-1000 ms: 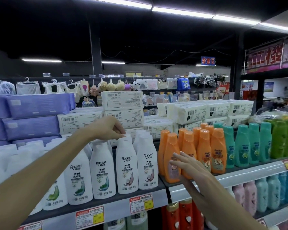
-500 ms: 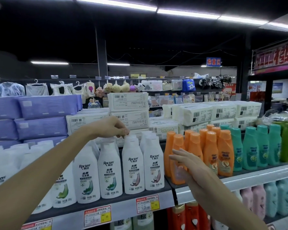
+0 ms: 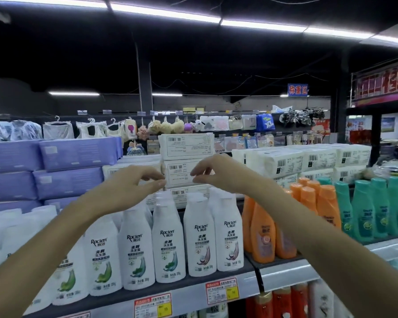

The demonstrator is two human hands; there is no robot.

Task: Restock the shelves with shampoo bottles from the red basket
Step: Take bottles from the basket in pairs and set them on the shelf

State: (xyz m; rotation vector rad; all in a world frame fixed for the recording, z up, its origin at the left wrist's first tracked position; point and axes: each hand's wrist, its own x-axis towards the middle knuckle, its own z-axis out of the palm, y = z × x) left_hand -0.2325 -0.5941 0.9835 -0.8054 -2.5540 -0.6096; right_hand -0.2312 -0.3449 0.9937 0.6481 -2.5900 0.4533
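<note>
White shampoo bottles [image 3: 168, 244] stand upright on shelf [image 3: 189, 297], caps up, labels front; leftmost ones are hidden by the left forearm. Left hand [image 3: 133, 182] and right hand [image 3: 214, 173] hover just above the caps, fingers loosely curled, holding nothing. Orange bottles [image 3: 262, 235] partly covered by the right arm.

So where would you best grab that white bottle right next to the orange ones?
Probably by its narrow cap, coming from above and the front: the white bottle stands upright, packed close between a white neighbour and an orange bottle, so its sides look blocked.
</note>
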